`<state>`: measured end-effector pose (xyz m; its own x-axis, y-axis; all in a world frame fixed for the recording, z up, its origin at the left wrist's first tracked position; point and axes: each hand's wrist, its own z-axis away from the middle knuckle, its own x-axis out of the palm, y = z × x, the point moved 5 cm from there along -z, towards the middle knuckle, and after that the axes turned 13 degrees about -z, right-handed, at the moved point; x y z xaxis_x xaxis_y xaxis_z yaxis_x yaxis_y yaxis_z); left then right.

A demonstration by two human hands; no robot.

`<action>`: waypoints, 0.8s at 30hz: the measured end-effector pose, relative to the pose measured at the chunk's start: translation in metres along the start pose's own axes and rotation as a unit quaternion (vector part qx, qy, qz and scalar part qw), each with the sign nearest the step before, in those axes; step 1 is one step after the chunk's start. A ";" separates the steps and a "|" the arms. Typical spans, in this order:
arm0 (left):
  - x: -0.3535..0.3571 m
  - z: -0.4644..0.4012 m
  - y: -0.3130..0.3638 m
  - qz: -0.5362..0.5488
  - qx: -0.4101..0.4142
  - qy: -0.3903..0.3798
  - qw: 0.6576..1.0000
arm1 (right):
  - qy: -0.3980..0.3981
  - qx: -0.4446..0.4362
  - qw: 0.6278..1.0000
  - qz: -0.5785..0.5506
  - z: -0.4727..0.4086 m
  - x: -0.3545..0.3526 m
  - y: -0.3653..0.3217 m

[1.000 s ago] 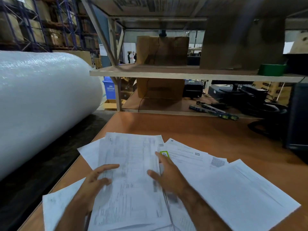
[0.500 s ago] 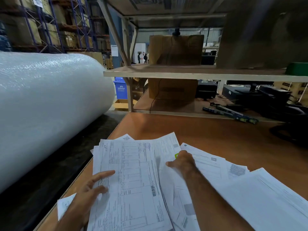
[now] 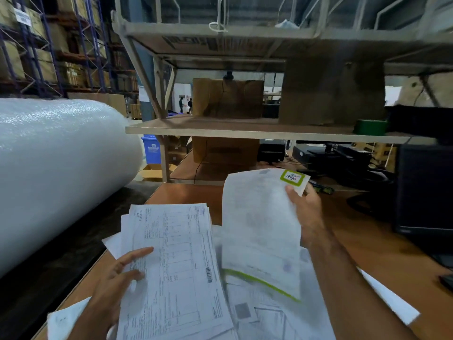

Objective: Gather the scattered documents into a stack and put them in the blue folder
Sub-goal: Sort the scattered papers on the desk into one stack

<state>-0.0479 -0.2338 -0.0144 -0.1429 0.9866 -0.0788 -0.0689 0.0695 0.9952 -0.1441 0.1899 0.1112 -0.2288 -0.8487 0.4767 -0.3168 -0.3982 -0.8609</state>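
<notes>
1. Paper everywhere on the wooden desk; loose documents spread near edge, mostly right of centre.
2. Right hand pinching a green-logo sheet by its far right corner, thumb on the front, fingers behind; sheet lifted off the desk, hanging nearly upright, long axis running far-to-near.
3. Left hand resting flat on the printed form topping the growing stack, fingers fairly straight, gripping nothing (just pinning it).
4. Key relation: stack lies just left of the lifted sheet, long axes roughly parallel. Likely next: swing sheet left and lay it on the stack; left hand nearer the stack, so probably needs to lift clear first.
5. Remaining loose sheets sit under and right of the right forearm; right hand nearer those.
6. Blue folder nowhere in view (blue bin in the far background is not it).
7. Hard to read: lifted sheet motion-blurred, print illegible; sheet count in stack cannot be told; near edges of papers cut off by the frame.
</notes>
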 end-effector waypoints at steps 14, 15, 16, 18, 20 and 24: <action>0.063 0.011 -0.008 -0.069 0.016 -0.055 0.996 | -0.206 -0.113 0.901 0.364 0.041 -0.010 0.035; 0.063 0.013 -0.007 -0.064 0.012 -0.051 0.997 | -0.219 -0.101 0.896 0.372 0.048 -0.009 0.054; 0.062 0.015 -0.005 -0.052 0.017 -0.048 0.997 | -0.230 -0.088 0.894 0.375 0.055 -0.007 0.071; 0.062 0.019 -0.005 -0.026 0.025 -0.062 0.997 | -0.252 -0.067 0.888 0.379 0.063 -0.002 0.103; 0.058 0.018 -0.009 -0.039 0.035 -0.069 0.996 | -0.280 -0.054 0.870 0.402 0.070 0.007 0.122; 0.060 0.016 -0.009 -0.078 0.060 -0.063 0.993 | -0.301 -0.050 0.852 0.425 0.070 0.017 0.143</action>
<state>-0.0396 -0.1727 -0.0277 -0.0135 0.9725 -0.2326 0.0378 0.2330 0.9717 -0.1291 0.0940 -0.0163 0.0898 -0.8521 -0.5156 -0.3564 0.4559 -0.8156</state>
